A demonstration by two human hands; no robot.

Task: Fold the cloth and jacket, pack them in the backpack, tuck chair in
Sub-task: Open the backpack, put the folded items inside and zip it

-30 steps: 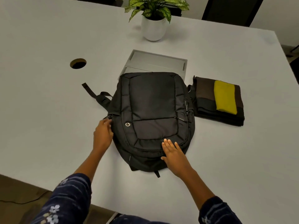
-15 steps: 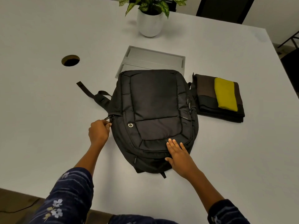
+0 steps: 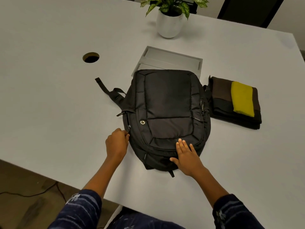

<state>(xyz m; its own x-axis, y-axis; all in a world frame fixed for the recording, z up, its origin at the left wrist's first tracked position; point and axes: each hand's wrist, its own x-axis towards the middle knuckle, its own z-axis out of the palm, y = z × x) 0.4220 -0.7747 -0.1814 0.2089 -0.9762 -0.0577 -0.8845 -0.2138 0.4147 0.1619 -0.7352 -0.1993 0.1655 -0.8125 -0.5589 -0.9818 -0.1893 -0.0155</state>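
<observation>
White table [image 3: 49,100] fills most of the view, and near its front edge a black backpack [image 3: 166,103] lies flat, front panel up. At the pack's left side the left hand [image 3: 116,143] pinches a zipper pull [image 3: 128,128] with curled fingers. The right hand [image 3: 187,155] rests flat on the lower front, fingers straight and slightly spread. Just beside the pack on the right, a folded dark jacket [image 3: 221,100] lies with a folded yellow cloth [image 3: 241,98] on top. Behind the backpack sits a grey tray [image 3: 171,57], farther back a potted plant [image 3: 170,22]; a round cable hole [image 3: 91,57] lies to the left.
</observation>
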